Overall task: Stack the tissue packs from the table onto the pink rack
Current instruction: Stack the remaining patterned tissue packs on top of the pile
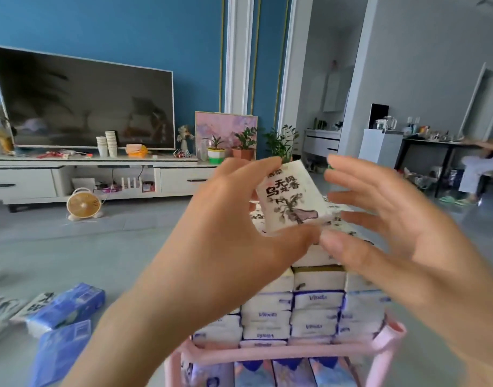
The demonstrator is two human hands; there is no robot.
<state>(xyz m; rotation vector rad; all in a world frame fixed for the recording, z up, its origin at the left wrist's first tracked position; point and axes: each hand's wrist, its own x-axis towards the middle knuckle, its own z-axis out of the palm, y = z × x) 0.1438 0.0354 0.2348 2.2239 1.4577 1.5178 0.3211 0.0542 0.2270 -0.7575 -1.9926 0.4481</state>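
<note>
My left hand (239, 219) holds a white tissue pack (293, 199) with black characters and an ink plant print, fingers on its top edge and thumb under its lower edge. The pack is tilted above a tall stack of tissue packs (315, 305) on the pink rack (284, 351). My right hand (385, 227) hovers just right of the pack with fingers spread and straight, holding nothing. More packs fill the rack's lower tier. Blue packs (63, 308) and white printed ones lie loose at the lower left.
A TV (86, 99) hangs over a white console (100, 166) with paper cups and potted plants. A small round fan (83, 205) stands on the floor. A person sits at the far right beside a black table (435, 146).
</note>
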